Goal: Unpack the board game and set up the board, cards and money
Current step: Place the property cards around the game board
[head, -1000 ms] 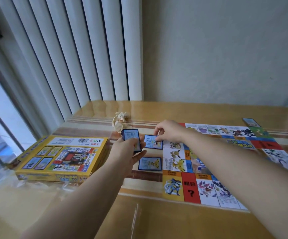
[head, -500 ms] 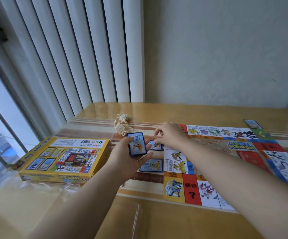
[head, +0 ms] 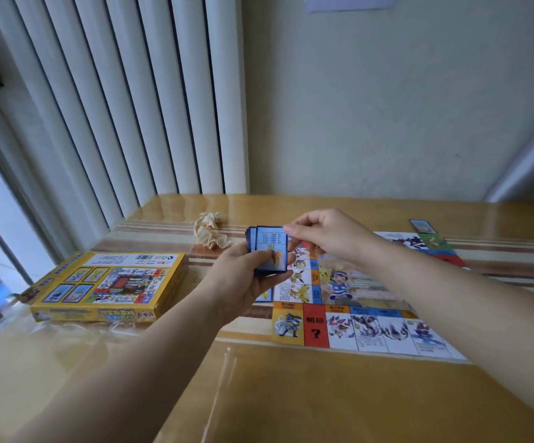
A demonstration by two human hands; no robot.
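The colourful game board (head: 364,318) lies flat on the wooden table (head: 291,394). My left hand (head: 243,282) grips a stack of blue cards (head: 269,251) upright above the board's left edge. My right hand (head: 326,235) is raised at the stack's top right corner, its fingers pinching the top card. A blue card (head: 264,295) lies on the table beside the board, mostly hidden under my left hand. Another card (head: 422,226) lies at the board's far corner. The yellow game box (head: 109,286) sits shut at the left.
A crumpled paper ball (head: 209,233) lies behind the cards. Clear plastic wrap (head: 77,330) spreads in front of the box. Vertical blinds (head: 115,107) and a window stand at the left, a plain wall behind the table.
My right hand has lifted off the card it laid by the board and come up to the stack's top. My left hand has raised the stack a little. The camera has tilted upward.
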